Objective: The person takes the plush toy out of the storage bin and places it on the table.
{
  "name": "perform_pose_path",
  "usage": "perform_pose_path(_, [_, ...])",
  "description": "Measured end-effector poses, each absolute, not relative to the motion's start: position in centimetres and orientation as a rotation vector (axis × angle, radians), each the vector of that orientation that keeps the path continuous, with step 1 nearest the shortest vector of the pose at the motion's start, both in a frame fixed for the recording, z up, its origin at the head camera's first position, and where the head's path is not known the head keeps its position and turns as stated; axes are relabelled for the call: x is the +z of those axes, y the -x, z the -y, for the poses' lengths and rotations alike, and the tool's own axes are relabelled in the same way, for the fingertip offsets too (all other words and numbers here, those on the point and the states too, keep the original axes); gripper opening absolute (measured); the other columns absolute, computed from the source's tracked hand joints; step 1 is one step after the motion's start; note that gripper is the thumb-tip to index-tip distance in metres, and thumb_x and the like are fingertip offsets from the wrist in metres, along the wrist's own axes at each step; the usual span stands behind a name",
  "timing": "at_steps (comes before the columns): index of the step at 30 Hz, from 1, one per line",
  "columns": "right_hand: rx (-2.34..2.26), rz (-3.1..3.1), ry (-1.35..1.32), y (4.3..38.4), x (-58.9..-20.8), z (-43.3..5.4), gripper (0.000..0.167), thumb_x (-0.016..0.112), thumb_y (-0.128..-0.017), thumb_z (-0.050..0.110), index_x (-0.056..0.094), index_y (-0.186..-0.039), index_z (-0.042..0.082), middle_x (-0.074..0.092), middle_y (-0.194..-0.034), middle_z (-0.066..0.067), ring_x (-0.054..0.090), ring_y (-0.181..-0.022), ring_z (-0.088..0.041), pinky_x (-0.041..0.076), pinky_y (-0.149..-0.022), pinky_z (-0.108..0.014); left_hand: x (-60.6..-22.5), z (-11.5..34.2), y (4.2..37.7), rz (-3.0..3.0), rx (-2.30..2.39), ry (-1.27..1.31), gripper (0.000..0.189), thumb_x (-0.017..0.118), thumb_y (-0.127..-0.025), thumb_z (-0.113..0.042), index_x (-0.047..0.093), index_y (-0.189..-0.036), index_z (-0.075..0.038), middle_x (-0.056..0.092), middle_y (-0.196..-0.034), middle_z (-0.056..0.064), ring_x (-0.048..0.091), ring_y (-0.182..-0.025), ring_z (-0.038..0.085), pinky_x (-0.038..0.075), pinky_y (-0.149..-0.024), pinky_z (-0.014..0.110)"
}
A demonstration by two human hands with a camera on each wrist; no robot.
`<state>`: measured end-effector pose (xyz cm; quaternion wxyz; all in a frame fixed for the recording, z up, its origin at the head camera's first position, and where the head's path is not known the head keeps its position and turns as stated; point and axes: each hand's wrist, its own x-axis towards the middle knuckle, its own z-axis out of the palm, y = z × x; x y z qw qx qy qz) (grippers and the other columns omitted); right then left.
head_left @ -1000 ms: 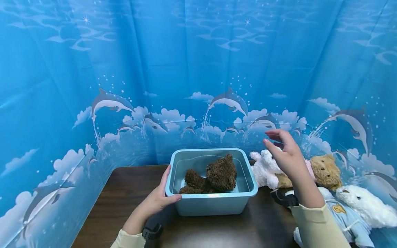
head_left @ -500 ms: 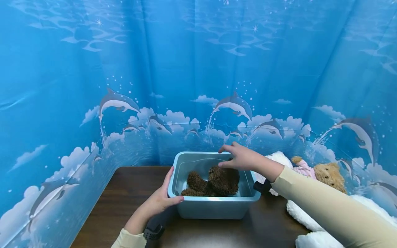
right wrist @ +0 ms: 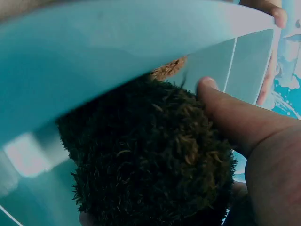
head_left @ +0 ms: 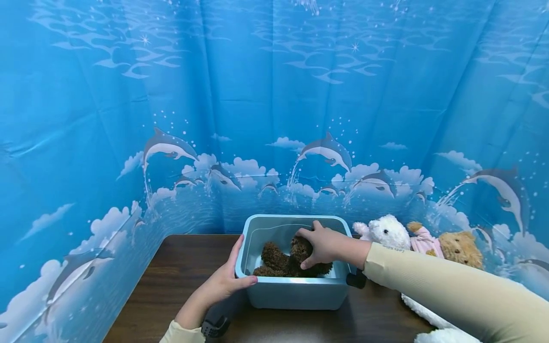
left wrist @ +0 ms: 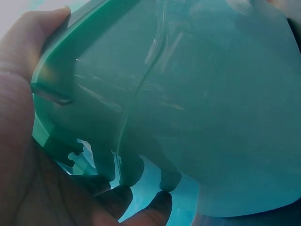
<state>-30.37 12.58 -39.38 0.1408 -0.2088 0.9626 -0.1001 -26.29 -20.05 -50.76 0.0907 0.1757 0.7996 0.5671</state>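
Observation:
A light blue plastic bin (head_left: 298,294) stands on the dark wood table, with a curly brown teddy bear (head_left: 274,257) lying inside. At the bin's left front corner, my left hand (head_left: 225,280) holds it, thumb at the rim and fingers along the outer side wall. The left wrist view shows those fingertips against the bin wall (left wrist: 235,117). My right hand (head_left: 325,244) reaches in over the right rim and grips the bear's head, thumb in front and fingers behind. Close up in the right wrist view, the thumb lies along the brown fur (right wrist: 155,150).
Right of the bin lie a white plush toy (head_left: 388,232) and a tan bear (head_left: 461,248) in a pink top. More white plush (head_left: 422,312) shows beneath my right sleeve. A blue dolphin curtain (head_left: 274,119) hangs behind the wood table (head_left: 188,267).
My right hand has come left from above the plush toys and down into the bin, where it now grips the brown teddy bear. The left hand keeps its hold on the bin.

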Motion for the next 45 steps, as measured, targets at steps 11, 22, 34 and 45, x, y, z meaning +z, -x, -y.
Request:
perform_pose_path(11, [-0.319, -2.777, 0.521, 30.9, -40.1, -12.7, 0.1, 0.099, -0.08, 0.039, 0.047, -0.163, 0.024, 0.039, -0.159, -0.025, 0.066, -0.106, -0.03, 0.057, -0.082, -0.048, -51.0, 19.9, 26.0, -2.372, 1.695, -0.459, 0.122, 0.084, -0.095, -0.042, -0.007, -0.175, -0.035, 0.018, -0.18, 0.019, 0.045, -0.148, 0.047, 0.052, -0.112, 0.064])
perform_pose_path(22, [-0.637, -2.856, 0.588, 30.6, -39.4, -14.7, 0.077, 0.095, -0.083, 0.015, 0.06, -0.151, 0.026, 0.05, -0.139, -0.015, 0.057, -0.083, -0.024, 0.045, -0.064, -0.04, -50.6, 19.8, 26.4, -2.363, 1.69, -0.5, 0.123, 0.084, -0.096, -0.038, -0.01, -0.175, -0.034, 0.017, -0.179, 0.022, 0.05, -0.143, 0.044, 0.056, -0.105, 0.055])
perform_pose_path(34, [-0.894, -3.142, 0.74, 27.8, -35.3, -18.4, 0.075, 0.085, -0.084, 0.011, 0.058, -0.153, 0.026, 0.052, -0.143, -0.013, 0.062, -0.117, -0.035, 0.056, -0.084, -0.049, -50.8, 20.1, 26.2, -2.335, 1.725, -0.492, 0.124, 0.086, -0.094, -0.038, -0.008, -0.175, -0.034, 0.017, -0.179, 0.02, 0.049, -0.143, 0.043, 0.057, -0.106, 0.057])
perform_pose_path(45, [-1.163, -3.265, 0.718, 24.0, -33.5, -21.0, 0.08, 0.084, -0.085, 0.004, 0.057, -0.155, 0.029, 0.048, -0.151, -0.011, 0.058, -0.127, -0.038, 0.054, -0.092, -0.058, -50.8, 19.9, 26.4, -2.334, 1.72, -0.492, 0.124, 0.085, -0.093, -0.043, -0.008, -0.174, -0.037, 0.017, -0.179, 0.019, 0.045, -0.146, 0.046, 0.057, -0.106, 0.061])
